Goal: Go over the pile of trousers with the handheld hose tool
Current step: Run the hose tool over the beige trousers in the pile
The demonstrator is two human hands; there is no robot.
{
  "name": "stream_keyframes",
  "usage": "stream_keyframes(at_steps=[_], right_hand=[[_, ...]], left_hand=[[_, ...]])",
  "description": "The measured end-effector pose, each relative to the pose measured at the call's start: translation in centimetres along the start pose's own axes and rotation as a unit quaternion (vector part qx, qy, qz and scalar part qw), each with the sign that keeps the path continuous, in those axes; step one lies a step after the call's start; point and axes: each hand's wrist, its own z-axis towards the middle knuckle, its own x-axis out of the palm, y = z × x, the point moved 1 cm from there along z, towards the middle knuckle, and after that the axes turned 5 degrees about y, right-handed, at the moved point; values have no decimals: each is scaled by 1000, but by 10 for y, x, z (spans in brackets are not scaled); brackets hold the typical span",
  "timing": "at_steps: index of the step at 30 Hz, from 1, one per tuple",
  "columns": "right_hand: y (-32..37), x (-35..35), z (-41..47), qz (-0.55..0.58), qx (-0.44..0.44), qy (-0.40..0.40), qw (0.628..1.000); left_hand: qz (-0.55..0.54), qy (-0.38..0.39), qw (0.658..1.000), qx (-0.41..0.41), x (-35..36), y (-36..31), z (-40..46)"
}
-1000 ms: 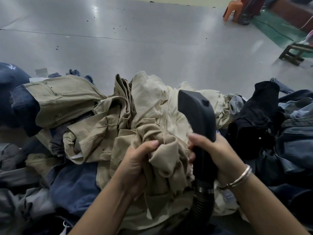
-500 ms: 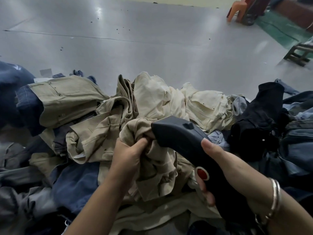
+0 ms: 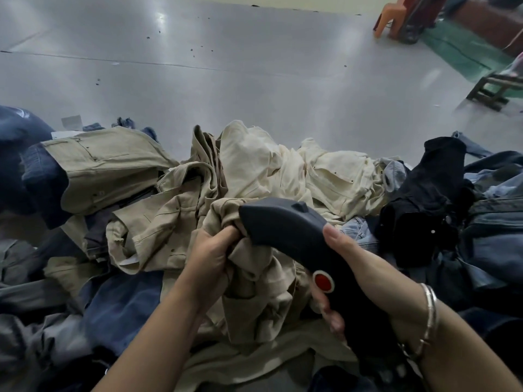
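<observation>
A heap of trousers (image 3: 254,171) in khaki, cream, blue and black spreads across the floor in front of me. My left hand (image 3: 210,258) grips a bunched fold of khaki trousers (image 3: 263,295) at the middle of the heap. My right hand (image 3: 351,267) holds the dark grey handheld hose tool (image 3: 285,224) by its handle, thumb on top, fingers curled under near its red button (image 3: 323,281). The tool lies tilted to the left, its nose pressed against the bunched khaki cloth right beside my left fingers. The hose is hidden below.
Bare grey floor (image 3: 226,75) stretches beyond the heap. An orange plastic stool (image 3: 389,17) stands at the far right, a low wooden stool (image 3: 493,89) at the right edge. Dark jeans (image 3: 492,222) lie piled at right, blue denim (image 3: 25,157) at left.
The tool has swung down from upright to lie tilted leftward, its nose now on the khaki cloth beside my left hand. My left hand keeps its grip on the fold.
</observation>
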Motion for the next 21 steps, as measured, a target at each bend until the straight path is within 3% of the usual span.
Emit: stream_keyframes(at_steps=[3,6,11,13,15,16,17,19,21], right_hand=[[2,6,4,73,-75,-43,994],[0,5,16,67,-143,-144,977],[-10,8,36,59,-153,-119,979],[-15,8,40,79,-142,-108,981],[-20,5,48,69,-132,-148,978],[-22,3,52,45,-120,-199,972],[-25,-1,59,-1,-104,-271,957],[-29,-7,71,-108,-63,-406,905],[-27,-10,78,-141,-57,-471,869]], left_hand=[[-35,45,998,-24,-3,2,-3],[-88,110,987,-74,-3,0,-4],[-38,182,979,-83,-7,-3,-4],[36,189,978,-77,-9,-4,-1],[179,183,966,-39,-11,-6,3],[298,129,946,-5,-13,-6,5],[426,43,903,36,-14,-3,5],[564,-61,817,108,-1,10,-8],[568,-13,819,82,17,31,-23]])
